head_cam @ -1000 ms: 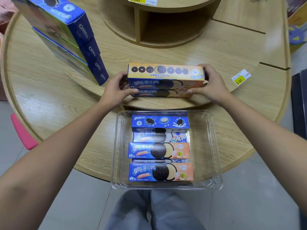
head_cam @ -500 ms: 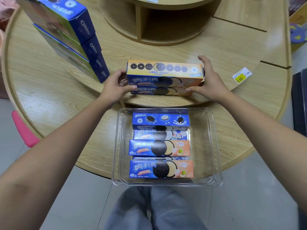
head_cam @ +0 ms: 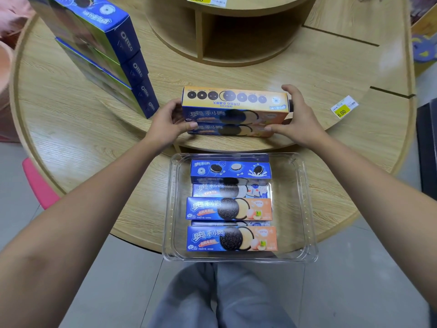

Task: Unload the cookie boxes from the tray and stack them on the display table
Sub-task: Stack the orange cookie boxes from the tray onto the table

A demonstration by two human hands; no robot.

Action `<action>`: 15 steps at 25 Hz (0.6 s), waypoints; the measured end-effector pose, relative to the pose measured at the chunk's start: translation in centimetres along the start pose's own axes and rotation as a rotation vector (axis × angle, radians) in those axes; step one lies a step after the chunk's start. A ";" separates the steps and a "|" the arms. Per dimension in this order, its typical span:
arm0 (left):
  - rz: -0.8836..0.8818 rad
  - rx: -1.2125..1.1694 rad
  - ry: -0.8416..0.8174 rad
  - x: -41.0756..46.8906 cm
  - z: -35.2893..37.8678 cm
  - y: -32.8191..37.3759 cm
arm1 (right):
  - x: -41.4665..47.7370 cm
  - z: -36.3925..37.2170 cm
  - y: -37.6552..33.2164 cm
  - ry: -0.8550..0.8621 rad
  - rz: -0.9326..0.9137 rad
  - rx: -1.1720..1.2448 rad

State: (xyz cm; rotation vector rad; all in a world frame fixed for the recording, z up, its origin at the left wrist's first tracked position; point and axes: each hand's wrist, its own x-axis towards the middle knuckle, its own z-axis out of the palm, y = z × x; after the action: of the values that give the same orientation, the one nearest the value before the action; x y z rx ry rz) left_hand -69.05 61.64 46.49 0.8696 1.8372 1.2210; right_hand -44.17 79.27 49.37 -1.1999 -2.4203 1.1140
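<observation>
Two boxes stacked: I see an orange-and-blue pair (head_cam: 235,114) on the raised tier of the display table (head_cam: 236,74), one on top of the other, long faces toward me.
Left hand (head_cam: 165,124): wrapped on the left end of the pair, thumb on the front near the seam between the two boxes, fingers round the end.
Right hand (head_cam: 296,117): clasped on the right end, thumb low on the front face, fingers behind the top box.
Tray (head_cam: 309,209): clear plastic, on the lower table ring just below the pair, its near edge overhanging the table.
Tray contents: blue box (head_cam: 230,170) at the far end, then orange-ended boxes (head_cam: 230,223) in layers toward me; I cannot tell the exact count.
Side stack: dark blue boxes (head_cam: 104,53), piled up, left of my hands.
Price tag (head_cam: 344,109): yellow, right of the pair.
</observation>
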 end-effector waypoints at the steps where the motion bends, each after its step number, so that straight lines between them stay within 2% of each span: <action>1: 0.010 0.023 0.007 -0.1 -0.1 0.0 | -0.1 -0.1 0.1 -0.006 0.009 0.004; 3: -0.012 0.008 0.084 -0.8 -0.2 -0.4 | -0.9 -0.2 0.7 0.032 0.052 -0.008; 5: -0.052 -0.017 0.238 -2.6 0.1 -1.0 | -2.8 0.3 1.4 0.154 0.113 0.055; 7: -0.067 0.011 0.269 -5.5 1.1 -2.2 | -5.8 1.5 2.5 0.228 0.149 0.124; 11: -0.098 0.241 -0.079 -11.9 3.0 -5.5 | -12.5 5.3 4.1 0.022 0.235 0.093; 15: 0.047 0.616 -0.367 -13.5 3.6 -7.0 | -15.4 7.1 4.0 -0.237 0.292 -0.052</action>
State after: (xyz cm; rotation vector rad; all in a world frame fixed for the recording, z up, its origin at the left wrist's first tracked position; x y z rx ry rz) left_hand -60.30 49.57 41.85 1.3708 1.9026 0.4567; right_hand -35.38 65.43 43.61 -1.5591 -2.5136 1.3502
